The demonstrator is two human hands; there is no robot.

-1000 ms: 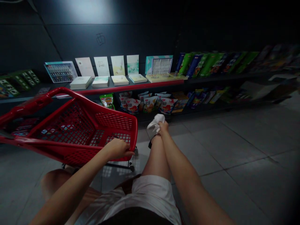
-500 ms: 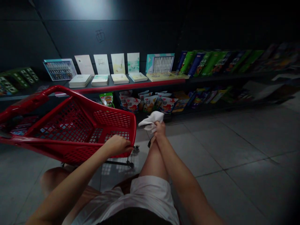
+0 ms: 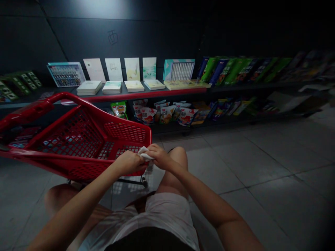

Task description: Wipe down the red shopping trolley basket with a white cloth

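My left hand (image 3: 128,163) grips the near rim of a red wire-mesh shopping cart (image 3: 123,122), which stands to my left. My right hand (image 3: 159,157) has crossed over to it and pinches a white cloth or tissue (image 3: 143,153). That white piece sits between my hands, just above the cart's rim, and is mostly hidden by my fingers. My bare knee (image 3: 178,158) shows below my right hand. I cannot tell whether my left hand also touches the white piece.
A low shelf (image 3: 142,94) with a red edge holds books and boxed sets. Colourful snack bags (image 3: 167,115) stand on the tier below. Green packaged items (image 3: 230,71) line the shelf to the right. Grey floor tiles (image 3: 248,164) spread to my right.
My right hand has moved left and down from above my knee to the cart's rim, carrying the white piece, which now looks more bunched. My left hand stays on the rim.
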